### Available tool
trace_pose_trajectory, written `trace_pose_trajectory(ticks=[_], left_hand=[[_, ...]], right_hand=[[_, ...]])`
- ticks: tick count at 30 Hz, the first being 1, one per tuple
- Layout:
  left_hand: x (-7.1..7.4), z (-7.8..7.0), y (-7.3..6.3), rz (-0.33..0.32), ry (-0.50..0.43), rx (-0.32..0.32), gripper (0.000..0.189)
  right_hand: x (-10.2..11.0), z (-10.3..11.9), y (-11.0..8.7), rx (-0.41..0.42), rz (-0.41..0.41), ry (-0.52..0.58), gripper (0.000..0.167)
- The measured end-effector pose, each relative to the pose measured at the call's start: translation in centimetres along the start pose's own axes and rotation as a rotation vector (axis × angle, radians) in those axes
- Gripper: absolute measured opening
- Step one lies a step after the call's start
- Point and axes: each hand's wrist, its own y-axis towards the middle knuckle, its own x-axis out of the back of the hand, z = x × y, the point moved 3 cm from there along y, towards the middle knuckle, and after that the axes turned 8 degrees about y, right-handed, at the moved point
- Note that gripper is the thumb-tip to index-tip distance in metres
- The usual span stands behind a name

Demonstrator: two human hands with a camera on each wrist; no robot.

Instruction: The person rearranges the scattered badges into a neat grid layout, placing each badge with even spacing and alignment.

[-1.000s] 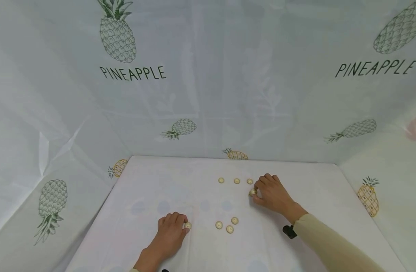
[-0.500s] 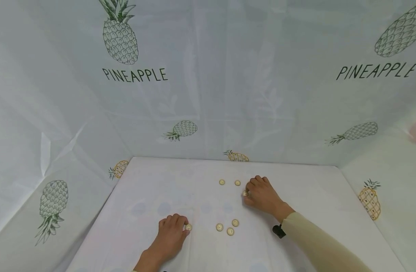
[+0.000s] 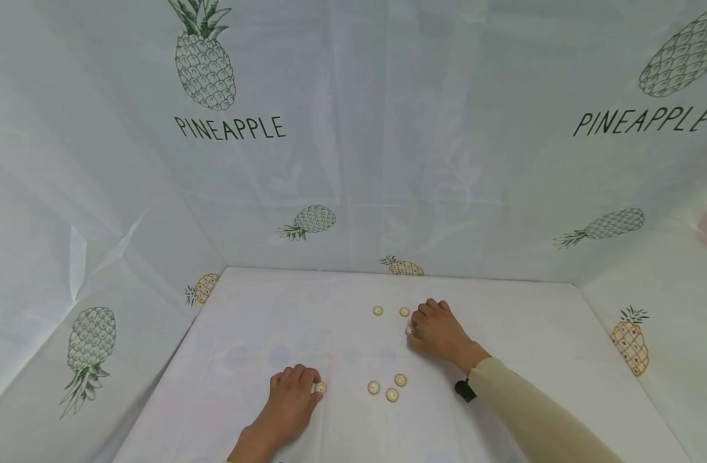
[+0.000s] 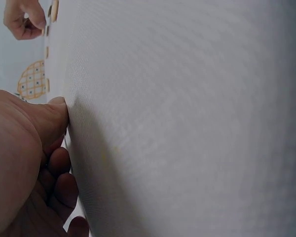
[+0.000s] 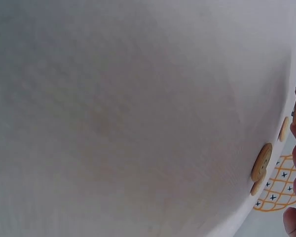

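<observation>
Both hands work well apart: the left hand, at lower centre-left of the frame, pinches one button between thumb and forefinger, while the right hand, right of centre, pinches a second button in its fingertips. Edge grips likely suit such small, flat discs, which offer little else to hold. The rest lie flat on the white cloth, perhaps spaced so fingers can get round them: two upper buttons near the middle and three lower buttons loosely clustered. That makes seven in the head view; the right hand may hide more. The backdrop shows five green pineapples and three orange pineapples.
</observation>
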Motion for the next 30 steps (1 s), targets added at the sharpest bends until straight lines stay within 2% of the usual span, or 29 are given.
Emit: trace_pose_trajectory(ticks=[15,30], left_hand=[[0.40,-0.23,0.10,-0.019,0.006,0.002,0.025],[0.37,-0.23,-0.07,-0.037,0.004,-0.007,0.026]], right_hand=[[-0.76,0.05,0.23,-0.043,0.043,0.025,0.025],[-0.96,0.10,0.33,-0.044,0.051,0.018,0.025]])
